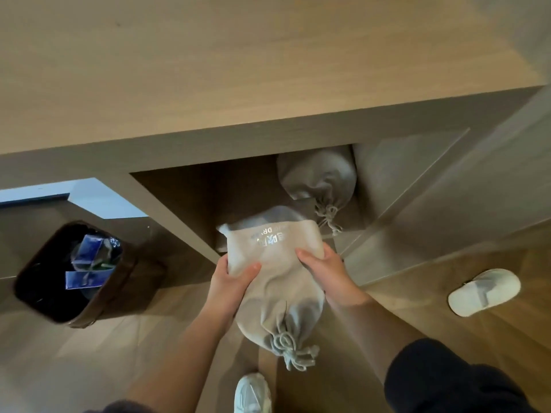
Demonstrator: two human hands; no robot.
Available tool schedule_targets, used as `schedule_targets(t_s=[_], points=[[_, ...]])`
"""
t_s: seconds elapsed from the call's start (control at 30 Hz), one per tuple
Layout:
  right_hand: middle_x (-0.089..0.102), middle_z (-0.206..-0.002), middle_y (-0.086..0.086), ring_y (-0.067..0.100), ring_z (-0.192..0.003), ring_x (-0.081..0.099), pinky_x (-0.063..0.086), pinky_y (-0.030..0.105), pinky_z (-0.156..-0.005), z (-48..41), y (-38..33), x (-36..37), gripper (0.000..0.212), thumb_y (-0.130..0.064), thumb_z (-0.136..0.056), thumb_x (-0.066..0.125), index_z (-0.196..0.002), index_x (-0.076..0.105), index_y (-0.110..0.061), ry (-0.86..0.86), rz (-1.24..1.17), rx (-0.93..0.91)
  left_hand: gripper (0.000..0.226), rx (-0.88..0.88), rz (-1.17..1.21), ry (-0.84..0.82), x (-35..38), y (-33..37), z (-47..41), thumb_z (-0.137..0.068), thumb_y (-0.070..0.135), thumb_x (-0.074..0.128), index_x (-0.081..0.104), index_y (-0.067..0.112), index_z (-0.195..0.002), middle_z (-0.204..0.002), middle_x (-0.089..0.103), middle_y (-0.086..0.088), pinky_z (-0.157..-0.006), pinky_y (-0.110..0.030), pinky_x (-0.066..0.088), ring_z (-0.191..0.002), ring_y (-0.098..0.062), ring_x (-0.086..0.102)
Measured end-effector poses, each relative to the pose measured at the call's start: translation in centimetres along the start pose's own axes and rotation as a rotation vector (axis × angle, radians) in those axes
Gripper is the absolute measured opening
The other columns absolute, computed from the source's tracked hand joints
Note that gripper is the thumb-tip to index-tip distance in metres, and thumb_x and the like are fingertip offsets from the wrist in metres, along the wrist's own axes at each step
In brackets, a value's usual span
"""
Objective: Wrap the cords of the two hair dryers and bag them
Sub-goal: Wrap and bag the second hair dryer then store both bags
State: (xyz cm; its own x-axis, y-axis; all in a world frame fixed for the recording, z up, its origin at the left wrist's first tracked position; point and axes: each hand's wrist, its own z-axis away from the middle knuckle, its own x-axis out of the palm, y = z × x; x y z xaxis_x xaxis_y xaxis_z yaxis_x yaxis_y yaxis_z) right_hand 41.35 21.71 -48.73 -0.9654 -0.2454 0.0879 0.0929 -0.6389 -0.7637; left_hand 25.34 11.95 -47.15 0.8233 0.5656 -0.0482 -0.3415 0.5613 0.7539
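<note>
Left hand [235,278] and right hand [325,271] grip the tied bag [278,296] at the front edge of the cubby [185,210]. Shoved crooked, it may jam

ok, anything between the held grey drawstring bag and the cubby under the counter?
Nothing visible blocks it. The grey cloth drawstring bag, held by left hand and right hand, is at the wooden cubby opening; a second tied grey bag sits inside at right.

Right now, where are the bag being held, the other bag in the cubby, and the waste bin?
Held bag [277,260]: head view, on its front cloth below the print.
Second bag [319,174]: head view, on its rounded body.
Waste bin [119,299]: head view, on its brown outer wall.
</note>
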Motion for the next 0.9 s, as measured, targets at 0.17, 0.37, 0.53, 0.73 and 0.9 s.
schedule_targets(t_s=[0.17, 0.37, 0.53, 0.73, 0.9], points=[[0.067, -0.104, -0.001, 0.007, -0.086, 0.063, 0.047, 0.016, -0.061, -3.8, 0.3, 1.1, 0.029, -0.020, -0.091, 0.066, -0.119, 0.058, -0.020, -0.006, 0.104, -0.045, 0.048, 0.028, 0.062, 0.041, 0.4, -1.8, -4.4, -0.076, 0.034, 0.078, 0.052, 0.025, -0.116, -0.109, 0.068, -0.004, -0.080, -0.047, 0.058, -0.094, -0.024, 0.070], [0.065, -0.104, 0.006, 0.021, -0.094, 0.065, 0.055, 0.038, -0.085, -6.1, 0.4, 1.6, 0.029, -0.030, -0.087, 0.071, -0.106, 0.055, -0.014, 0.003, 0.207, 0.013, 0.040, 0.022, 0.036, 0.120, 0.7, -1.8, -7.8, -0.077, 0.035, 0.077, 0.053, 0.020, -0.106, -0.106, 0.067, -0.009, -0.078, -0.049, 0.059, -0.092, -0.027, 0.069], [0.067, -0.107, 0.008, 0.023, -0.098, 0.066, 0.054, 0.039, -0.088, -6.9, 1.1, 1.2, 0.030, -0.027, -0.085, 0.073, -0.106, 0.056, -0.015, 0.002, 0.177, 0.017, 0.049, 0.016, 0.053, 0.138, 1.2, -2.2, -8.9, -0.078, 0.035, 0.076, 0.050, 0.019, -0.117, -0.105, 0.068, -0.007, -0.078, -0.048, 0.059, -0.090, -0.025, 0.070], [0.065, -0.099, 0.007, 0.015, -0.071, 0.068, 0.052, 0.025, -0.048, -6.0, 2.3, 0.3, 0.037, -0.009, -0.092, 0.063, -0.125, 0.049, -0.019, -0.085, 0.090, 0.112, 0.089, -0.007, -0.073, 0.272, 2.5, 0.1, -10.9, -0.073, 0.041, 0.078, 0.025, 0.027, -0.143, -0.122, 0.060, -0.009, -0.093, -0.047, 0.052, -0.104, -0.030, 0.062], [0.063, -0.123, 0.007, 0.026, -0.113, 0.061, 0.048, 0.047, -0.103, -6.8, 2.1, 1.7, 0.045, 0.002, -0.092, 0.056, -0.130, 0.050, -0.021, -0.002, 0.213, 0.058, 0.064, 0.404, -0.650, 0.307, 2.3, -0.9, -5.6, -0.092, 0.040, 0.057, 0.027, 0.019, -0.145, -0.145, 0.033, -0.004, -0.097, -0.031, 0.042, -0.128, -0.023, 0.042]])
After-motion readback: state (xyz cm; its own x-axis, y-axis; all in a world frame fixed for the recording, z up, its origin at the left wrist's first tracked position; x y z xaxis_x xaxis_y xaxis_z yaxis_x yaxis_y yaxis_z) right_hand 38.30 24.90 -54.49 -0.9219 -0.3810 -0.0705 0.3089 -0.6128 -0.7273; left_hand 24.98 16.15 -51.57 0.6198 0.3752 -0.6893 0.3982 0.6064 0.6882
